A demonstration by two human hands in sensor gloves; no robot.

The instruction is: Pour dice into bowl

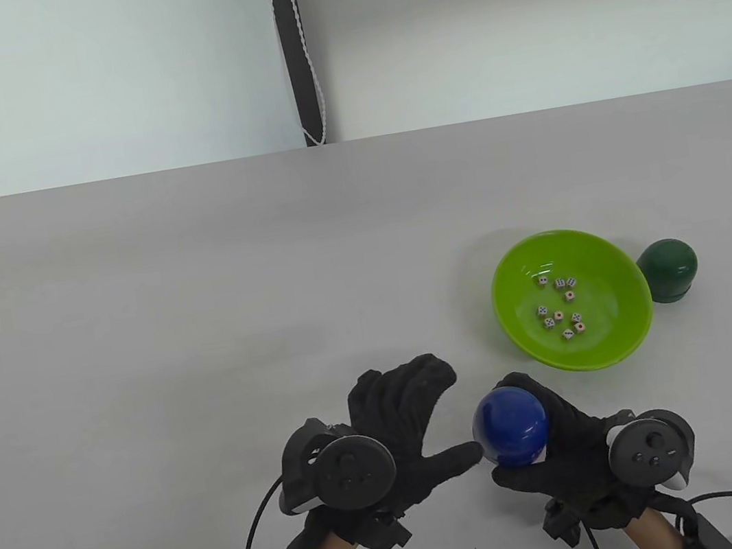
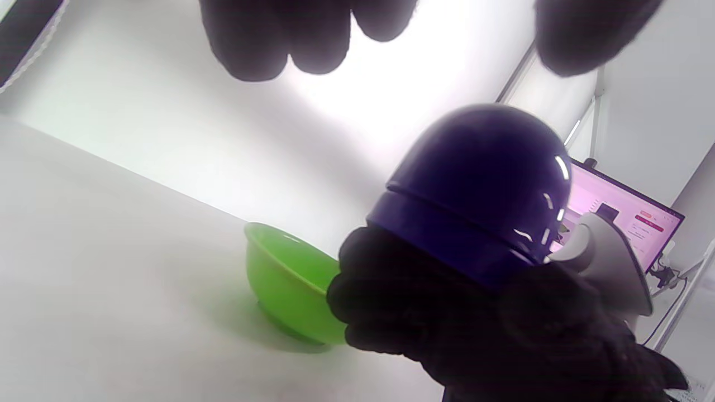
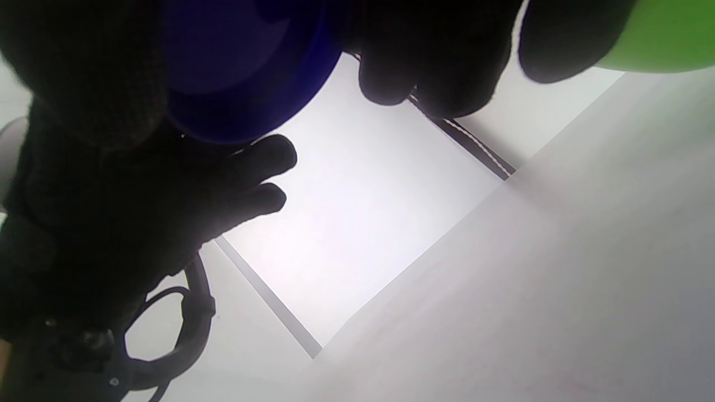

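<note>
My right hand (image 1: 553,446) grips a blue dice cup (image 1: 510,427), dome side up, near the table's front edge. The cup also shows in the left wrist view (image 2: 475,195) and the right wrist view (image 3: 234,61). My left hand (image 1: 409,434) is open and empty just left of the cup, thumb reaching toward it. A lime green bowl (image 1: 618,290) stands right of centre with several white dice (image 1: 560,306) lying in it. The bowl also shows in the left wrist view (image 2: 285,279).
A dark green dice cup (image 1: 668,268) stands dome up, touching the bowl's right side. Glove cables trail at the table's front edge. A black strip with a white cord (image 1: 296,49) hangs on the wall behind the table.
</note>
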